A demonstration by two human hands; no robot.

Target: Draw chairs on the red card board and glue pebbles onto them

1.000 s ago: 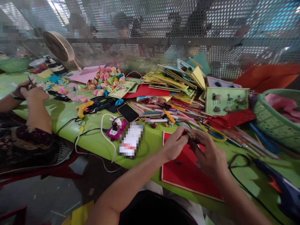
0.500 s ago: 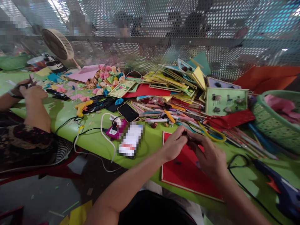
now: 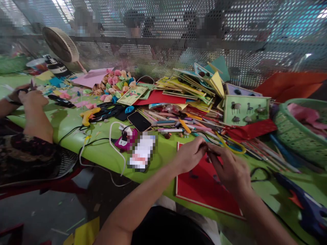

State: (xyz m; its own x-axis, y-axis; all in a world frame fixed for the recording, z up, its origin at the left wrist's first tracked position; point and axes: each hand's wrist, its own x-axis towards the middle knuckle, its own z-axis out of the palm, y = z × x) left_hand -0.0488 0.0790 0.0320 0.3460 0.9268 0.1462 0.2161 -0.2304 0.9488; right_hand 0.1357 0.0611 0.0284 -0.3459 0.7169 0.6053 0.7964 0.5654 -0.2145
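Observation:
My left hand (image 3: 191, 156) and my right hand (image 3: 233, 167) meet fingertip to fingertip. Both are closed in a pinch, and whatever small dark thing lies between them is mostly covered by the fingers. Under them lies a red board (image 3: 199, 189) with a thin pale frame, flat on the green table (image 3: 102, 151). A few small dark and greyish spots show on its red face, too blurred to name. The right forearm crosses the board's right side and hides part of it.
A blue glue gun (image 3: 301, 200) with a black cord lies at the right, near a green basket (image 3: 296, 136). Pencils and markers (image 3: 168, 123), stacked framed boards (image 3: 189, 86), a lit phone (image 3: 141, 153) and a purple power socket (image 3: 126, 139) lie beyond. A co-worker's hands (image 3: 32, 97) hold scissors at left.
My hands stay together above the red board, with the fingers shifting slightly around the small thing. The right hand has moved a little to the right. The view has tilted slightly.

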